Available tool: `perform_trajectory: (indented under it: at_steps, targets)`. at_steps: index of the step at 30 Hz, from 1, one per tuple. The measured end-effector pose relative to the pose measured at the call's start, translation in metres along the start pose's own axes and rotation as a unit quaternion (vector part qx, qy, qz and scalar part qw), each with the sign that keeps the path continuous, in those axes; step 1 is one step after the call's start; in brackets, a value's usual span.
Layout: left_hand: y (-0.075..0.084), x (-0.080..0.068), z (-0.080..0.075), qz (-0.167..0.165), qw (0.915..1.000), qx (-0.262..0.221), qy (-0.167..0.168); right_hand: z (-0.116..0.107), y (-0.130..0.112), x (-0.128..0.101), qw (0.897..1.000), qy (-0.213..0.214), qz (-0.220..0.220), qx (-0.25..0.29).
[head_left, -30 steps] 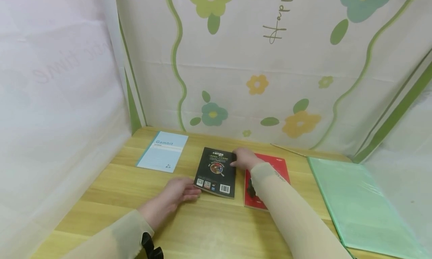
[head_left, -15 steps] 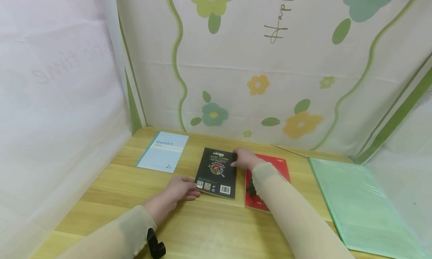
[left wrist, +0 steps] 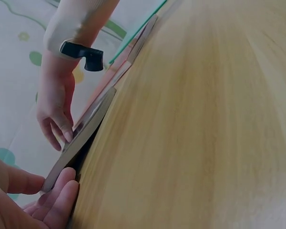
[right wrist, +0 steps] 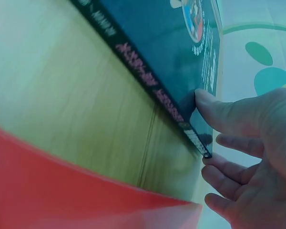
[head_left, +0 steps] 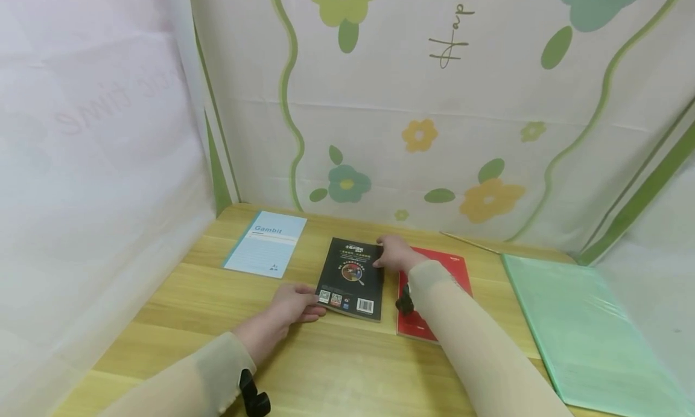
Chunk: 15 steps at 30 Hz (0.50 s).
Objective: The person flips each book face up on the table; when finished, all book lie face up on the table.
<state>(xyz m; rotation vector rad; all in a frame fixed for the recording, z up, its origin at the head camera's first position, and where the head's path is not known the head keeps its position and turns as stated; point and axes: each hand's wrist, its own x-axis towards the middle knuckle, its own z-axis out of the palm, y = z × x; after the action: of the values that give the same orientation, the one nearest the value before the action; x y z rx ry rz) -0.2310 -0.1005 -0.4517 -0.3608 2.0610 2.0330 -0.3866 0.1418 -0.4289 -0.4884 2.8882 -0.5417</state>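
Black book [head_left: 354,284] at the frame's centre, left hand [head_left: 291,303] pinching its lower-left corner, right hand [head_left: 397,254] pinching its upper-right corner.

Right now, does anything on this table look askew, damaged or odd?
Nothing looks spilled or damaged, but the black book isn't flat: its near left corner is raised off the table, pinched by the left hand.

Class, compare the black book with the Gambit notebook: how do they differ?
The black book has a dark cover; the Gambit notebook, pale blue. The left hand and right hand pinch the black book, its near left corner raised; the Gambit notebook lies flat, untouched. Both are rectangular.
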Motion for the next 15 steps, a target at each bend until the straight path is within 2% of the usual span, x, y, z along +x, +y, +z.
perform_trajectory:
  at_steps: [8,11,15]
  targets:
    - [-0.0004,0.0016,0.0027,0.008,0.9999,-0.011,0.004,-0.0009,-0.0003,0.0033,0.999,0.019,0.016,0.035]
    - [-0.0016,0.0021,0.0016,0.007,0.9999,-0.012,0.007,-0.0032,-0.0003,0.0026,0.993,0.044,0.027,0.104]
    - [-0.0029,0.0021,-0.0001,0.007,0.9998,-0.017,0.006,-0.0093,-0.0009,0.0012,0.975,0.085,0.038,0.203]
